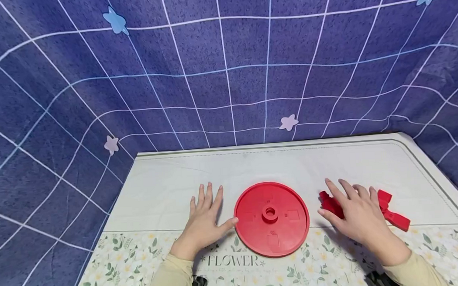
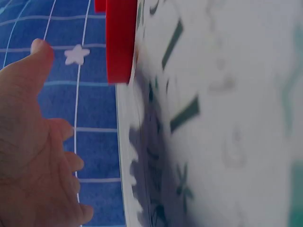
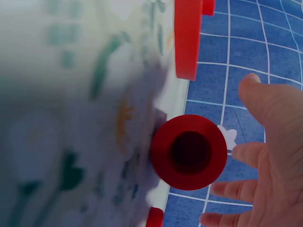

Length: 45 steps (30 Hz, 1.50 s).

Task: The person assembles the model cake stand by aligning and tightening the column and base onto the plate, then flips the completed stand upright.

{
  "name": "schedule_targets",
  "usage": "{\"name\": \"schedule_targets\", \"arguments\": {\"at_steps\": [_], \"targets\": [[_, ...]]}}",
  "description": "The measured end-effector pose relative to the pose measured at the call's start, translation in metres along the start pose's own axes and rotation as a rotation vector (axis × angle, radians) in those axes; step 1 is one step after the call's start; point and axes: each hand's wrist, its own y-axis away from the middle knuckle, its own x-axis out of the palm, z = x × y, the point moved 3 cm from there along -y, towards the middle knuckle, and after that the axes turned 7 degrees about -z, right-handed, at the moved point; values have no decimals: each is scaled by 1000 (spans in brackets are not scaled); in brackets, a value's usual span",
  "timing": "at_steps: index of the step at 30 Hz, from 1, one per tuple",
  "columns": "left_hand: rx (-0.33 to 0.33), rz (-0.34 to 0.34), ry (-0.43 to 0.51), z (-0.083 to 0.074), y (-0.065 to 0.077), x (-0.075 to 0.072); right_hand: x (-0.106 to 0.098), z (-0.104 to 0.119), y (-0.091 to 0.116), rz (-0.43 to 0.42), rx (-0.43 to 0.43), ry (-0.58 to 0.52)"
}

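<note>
A round red disc (image 1: pixel 254 237) with a raised rim and a hollow hub lies flat at the middle of the table. To its left my left hand (image 1: pixel 202 221) hovers palm down, fingers spread; its thumb tip overlaps the rim in the head view, and I cannot tell if they touch. On the right, my right hand (image 1: pixel 357 216) is held with fingers spread over a red hollow piece (image 1: pixel 329 203), hiding part of it. The right wrist view shows a red tube's round end (image 3: pixel 189 182) beside the fingers, apart from them. Red blade-like arms (image 1: pixel 397 220) stick out past that hand.
The table (image 1: pixel 168 173) has a white cover with a printed flower band (image 1: pixel 122 263). A blue grid-patterned cloth (image 1: pixel 249 85) with stars hangs behind it and at both sides.
</note>
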Motion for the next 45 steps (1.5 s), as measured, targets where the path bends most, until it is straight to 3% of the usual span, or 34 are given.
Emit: {"name": "schedule_targets", "arguments": {"at_steps": [7,15,19,26,35,45], "targets": [[89,91,2,-19,-1,11,0,0,9,-10,-32,31],[100,215,18,-39,-3,18,-2,-1,13,155,33,78],[112,243,11,-45,-3,20,-2,-3,14,194,38,61],[106,257,0,-44,-2,20,-3,-9,13,188,33,2],[87,271,36,-42,-1,24,-12,-15,9,103,142,-125],[84,284,71,-43,-1,23,-27,-10,-4,-99,155,-323]]}}
